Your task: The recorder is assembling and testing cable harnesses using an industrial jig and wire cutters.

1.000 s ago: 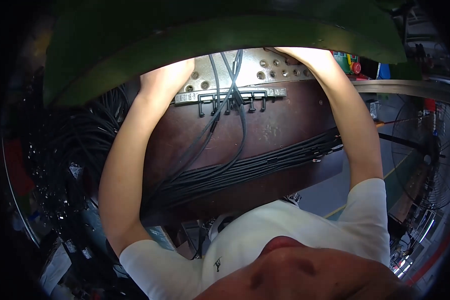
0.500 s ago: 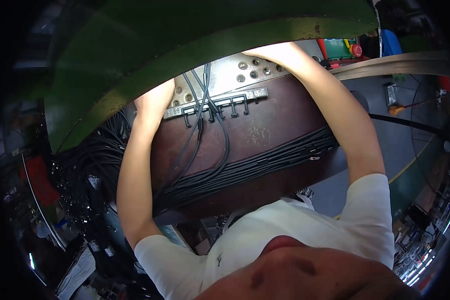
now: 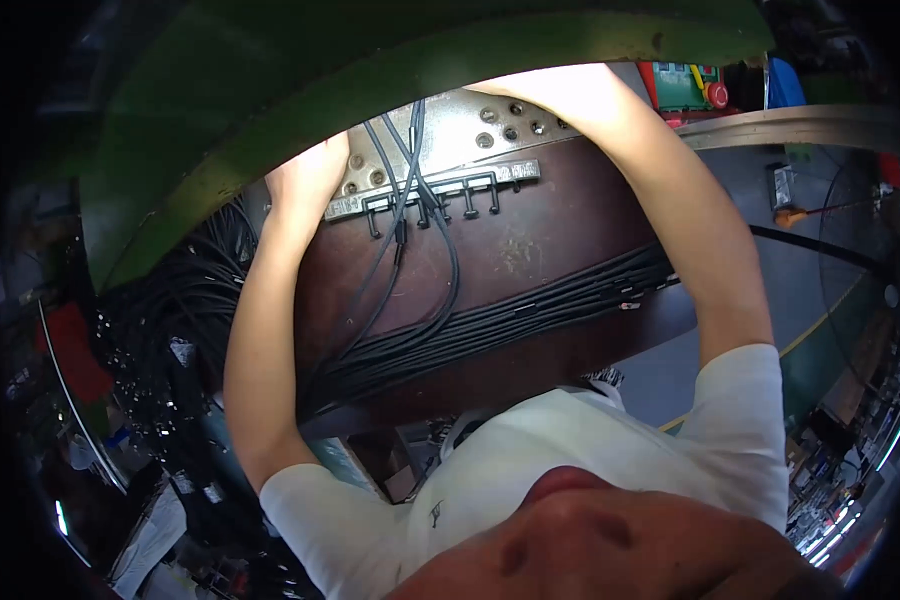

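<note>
Both my arms reach up under the curved green machine cover (image 3: 390, 75). My left hand (image 3: 315, 172) is at the left end of a metal plate with round holes (image 3: 450, 130); its fingers are hidden behind the cover's edge. Over on the plate's right, my right hand (image 3: 515, 82) is overexposed and mostly out of sight behind the cover, so its fingers do not show. Between the hands, several black cables (image 3: 407, 185) come down over a metal bar (image 3: 515, 171) that has black hooks (image 3: 470, 205) along its front. Whether either hand holds anything is hidden.
A bundle of long black cables (image 3: 500, 320) lies across the dark red-brown table (image 3: 540, 240). More cables (image 3: 185, 300) pile up at the left. A red button (image 3: 715, 95) and an orange-handled tool (image 3: 790, 217) are at the right.
The view has shifted slightly, so the plate, bar and cables sit a little higher in the picture. Both hands remain at the plate under the cover.
</note>
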`<state>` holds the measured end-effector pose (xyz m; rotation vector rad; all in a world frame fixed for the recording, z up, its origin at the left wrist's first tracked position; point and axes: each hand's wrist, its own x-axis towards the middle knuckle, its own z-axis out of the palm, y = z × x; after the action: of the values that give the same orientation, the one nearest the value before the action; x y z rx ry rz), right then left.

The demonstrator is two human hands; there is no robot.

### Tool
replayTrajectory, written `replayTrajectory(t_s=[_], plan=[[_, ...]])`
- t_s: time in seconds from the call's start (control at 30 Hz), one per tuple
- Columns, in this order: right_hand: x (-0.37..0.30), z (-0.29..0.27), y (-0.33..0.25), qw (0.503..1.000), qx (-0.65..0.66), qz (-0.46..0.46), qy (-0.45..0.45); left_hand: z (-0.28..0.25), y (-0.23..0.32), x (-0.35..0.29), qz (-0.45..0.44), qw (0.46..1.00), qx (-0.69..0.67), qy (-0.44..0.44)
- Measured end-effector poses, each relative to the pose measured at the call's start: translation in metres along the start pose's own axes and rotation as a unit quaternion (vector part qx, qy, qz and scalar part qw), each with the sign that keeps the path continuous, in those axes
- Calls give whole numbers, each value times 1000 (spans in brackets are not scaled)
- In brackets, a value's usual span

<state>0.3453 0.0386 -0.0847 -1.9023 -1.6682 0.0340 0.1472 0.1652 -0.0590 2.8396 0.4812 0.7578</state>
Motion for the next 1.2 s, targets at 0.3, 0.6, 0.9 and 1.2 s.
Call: replayTrajectory(t_s=[0.3, 0.6, 0.9, 1.2], plan=[[-9, -28, -16, 988, -74, 0, 136, 6, -1, 3, 28, 998, -13, 50], [-21, -47, -42, 990, -52, 126, 24, -30, 3, -11, -23, 999, -28, -11], [-51, -51, -50, 967, -115, -131, 184, -154, 93, -163, -75, 670, -499, -545], [-45, -34, 1, 963, -268, 12, -11, -113, 108, -233, -266, 629, -422, -596]])
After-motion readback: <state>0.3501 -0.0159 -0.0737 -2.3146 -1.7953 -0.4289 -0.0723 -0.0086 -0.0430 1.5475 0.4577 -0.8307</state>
